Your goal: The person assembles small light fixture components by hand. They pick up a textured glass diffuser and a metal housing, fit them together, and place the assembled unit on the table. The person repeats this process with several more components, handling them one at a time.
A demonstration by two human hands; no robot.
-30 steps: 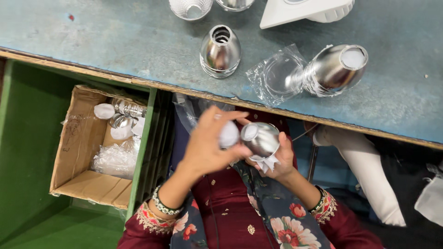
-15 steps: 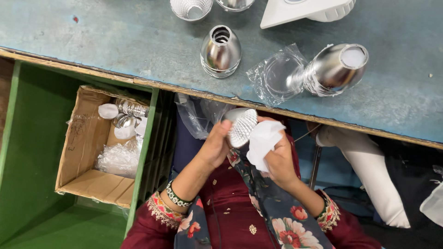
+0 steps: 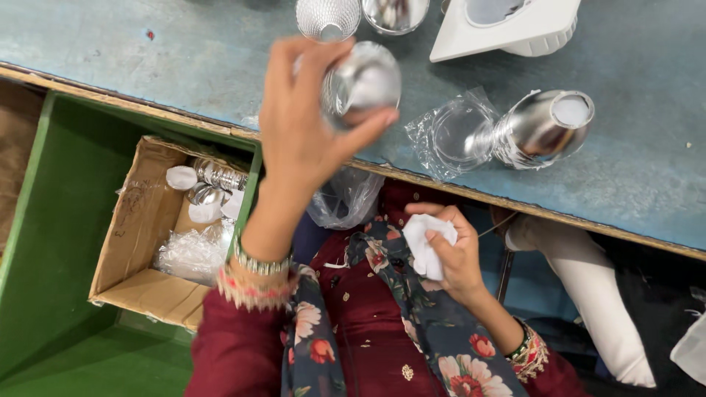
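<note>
Item: shiny metal reflector cup [image 3: 364, 81], now lifted out of the lap and over the blue-grey table [image 3: 147, 66], pinched in the left hand [image 3: 301, 125]. Right hand [image 3: 448, 254] has parted from it, low at the lap, closed on a white cloth [image 3: 423, 242]. Wiping looks finished. Cardboard box [image 3: 140, 220] of similar cups lies left.

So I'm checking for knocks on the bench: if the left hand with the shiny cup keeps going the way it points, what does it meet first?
Likely the ribbed reflector cup standing on the blue table; the left hand and its silver reflector point up at it. Height above the table is unclear, so it might pass over.
</note>
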